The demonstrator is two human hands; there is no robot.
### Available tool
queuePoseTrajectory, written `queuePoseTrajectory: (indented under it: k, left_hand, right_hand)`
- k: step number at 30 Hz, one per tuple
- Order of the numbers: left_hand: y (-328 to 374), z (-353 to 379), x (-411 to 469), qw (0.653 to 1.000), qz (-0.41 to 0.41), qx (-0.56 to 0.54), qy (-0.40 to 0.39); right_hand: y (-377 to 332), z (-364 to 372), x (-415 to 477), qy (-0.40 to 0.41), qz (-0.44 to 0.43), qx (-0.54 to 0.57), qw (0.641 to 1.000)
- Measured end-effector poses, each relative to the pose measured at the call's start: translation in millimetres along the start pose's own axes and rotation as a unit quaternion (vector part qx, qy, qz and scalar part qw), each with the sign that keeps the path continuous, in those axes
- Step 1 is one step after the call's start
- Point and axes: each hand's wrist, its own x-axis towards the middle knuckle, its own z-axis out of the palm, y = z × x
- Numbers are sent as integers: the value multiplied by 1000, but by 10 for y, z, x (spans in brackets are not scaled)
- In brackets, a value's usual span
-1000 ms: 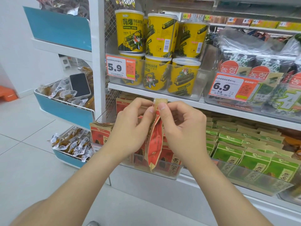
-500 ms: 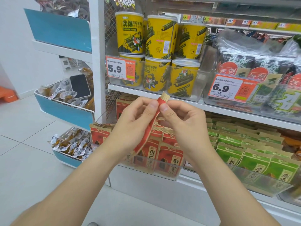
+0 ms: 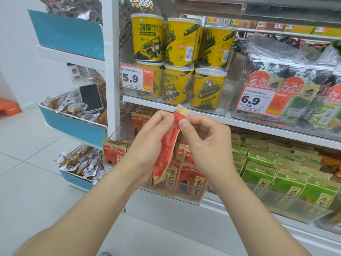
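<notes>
Above clear bin [image 3: 199,198]: red packet [image 3: 168,145], edge-on, tilted, tan seam up. Left hand [image 3: 149,143], right hand [image 3: 206,145] both pinch upper part. Best: square packet upright, then lower behind bin's front wall, label forward.

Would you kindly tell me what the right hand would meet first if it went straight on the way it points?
Pointing up-left, the right hand pinches the red sunflower-seed packet; just past it lie the fingers of the left hand, which it would likely meet first, though depth is unclear.
</notes>
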Motion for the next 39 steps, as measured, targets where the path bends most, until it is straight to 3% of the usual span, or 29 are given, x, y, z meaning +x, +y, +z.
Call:
queuePoseTrajectory:
  k: [4,10,13,17,22,27,31,36,39]
  left_hand:
    - [6,-7,7,1000,-3,-28,1]
    - [36,-33,51,988,7,-133,82]
    - [37,-84,80,982,14,-162,94]
    - [56,-97,63,991,45,-115,54]
    - [73,-87,-16,996,84,24,-6]
    - [54,-31,-61,985,112,118,-58]
    - [31,38,-72,981,120,148,-47]
    - [61,-4,-67,991,85,90,-48]
    - [41,-19,-49,994,74,66,-48]
  right_hand:
    - [-32,-18,-1,-29,-4,-3,1000]
    - [-25,-35,-38,-179,19,-121,976]
    - [-52,-14,-69,-218,60,-92,970]
    - [-96,-2,-47,-122,33,-19,992]
    - [-62,-20,-1,-16,-18,3,1000]
    - [-59,-52,54,27,36,58,997]
    - [-1,-70,56,14,21,11,1000]
    - [-22,-150,54,-57,11,-29,998]
    - [-4,-179,70,-61,3,-29,998]
